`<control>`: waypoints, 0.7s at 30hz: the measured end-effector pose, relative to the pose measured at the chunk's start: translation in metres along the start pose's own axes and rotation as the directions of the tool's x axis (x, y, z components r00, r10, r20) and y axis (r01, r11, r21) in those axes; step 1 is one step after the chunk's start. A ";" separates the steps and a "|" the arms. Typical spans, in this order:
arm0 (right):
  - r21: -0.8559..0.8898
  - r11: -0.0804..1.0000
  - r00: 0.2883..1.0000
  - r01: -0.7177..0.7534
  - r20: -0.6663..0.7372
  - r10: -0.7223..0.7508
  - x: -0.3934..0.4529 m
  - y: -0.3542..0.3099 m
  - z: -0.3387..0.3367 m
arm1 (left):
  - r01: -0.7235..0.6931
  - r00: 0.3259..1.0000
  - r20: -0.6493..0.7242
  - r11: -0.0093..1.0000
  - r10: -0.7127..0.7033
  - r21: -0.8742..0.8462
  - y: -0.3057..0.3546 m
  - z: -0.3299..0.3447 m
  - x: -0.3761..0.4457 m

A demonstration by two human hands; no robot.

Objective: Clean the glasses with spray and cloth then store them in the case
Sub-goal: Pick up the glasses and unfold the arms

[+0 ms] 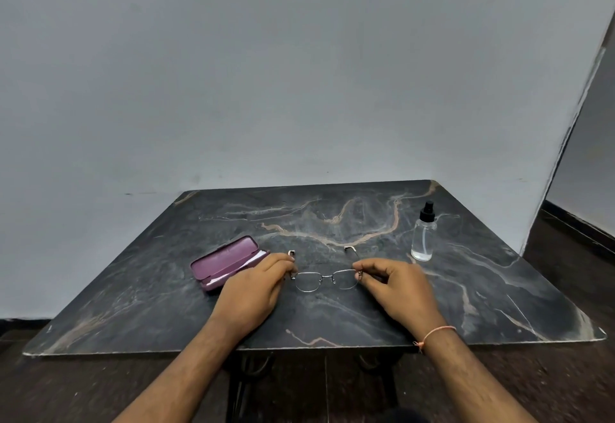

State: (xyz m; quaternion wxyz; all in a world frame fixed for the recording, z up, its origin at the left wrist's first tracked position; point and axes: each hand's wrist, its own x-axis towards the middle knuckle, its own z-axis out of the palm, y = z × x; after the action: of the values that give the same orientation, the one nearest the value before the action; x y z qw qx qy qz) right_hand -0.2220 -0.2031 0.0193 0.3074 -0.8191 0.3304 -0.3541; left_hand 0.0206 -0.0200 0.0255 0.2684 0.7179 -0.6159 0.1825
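Both forearms reach in from the bottom of the frame. Left hand point(258, 289) and right hand point(394, 284) each pinch one hinge corner of the glasses point(326, 280), fingers clamped on the frame, temples spread open, just below centre. Case point(223, 261) lies open at left, touching the left hand. Spray bottle point(424, 233) stands upright at right, well inside the tabletop point(499, 289) edge.

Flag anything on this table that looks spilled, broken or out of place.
Nothing stands out. The bottle stands upright, no spill shows. The case lies ajar with something white inside. Both hands hold the glasses, which look intact.
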 end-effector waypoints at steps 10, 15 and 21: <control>-0.219 0.976 0.999 0.014 0.037 -0.006 -0.004 -0.005 -0.001 | 0.050 0.996 0.077 0.999 -0.049 -0.017 -0.002 -0.001 -0.007; -0.217 0.976 0.999 0.025 0.053 -0.014 -0.005 -0.005 0.000 | 0.082 0.996 0.043 0.996 -0.080 -0.040 -0.001 -0.003 -0.014; -0.181 0.982 0.998 0.054 0.032 -0.049 -0.009 -0.007 0.000 | 0.211 0.949 -0.224 0.975 -0.221 -0.068 -0.019 -0.013 -0.028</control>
State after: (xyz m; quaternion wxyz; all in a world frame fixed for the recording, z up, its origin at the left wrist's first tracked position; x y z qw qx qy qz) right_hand -0.2248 -0.1924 0.0212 0.2264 -0.8569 0.3357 -0.3190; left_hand 0.0349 0.0119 0.0162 0.3718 0.7491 -0.5020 0.2206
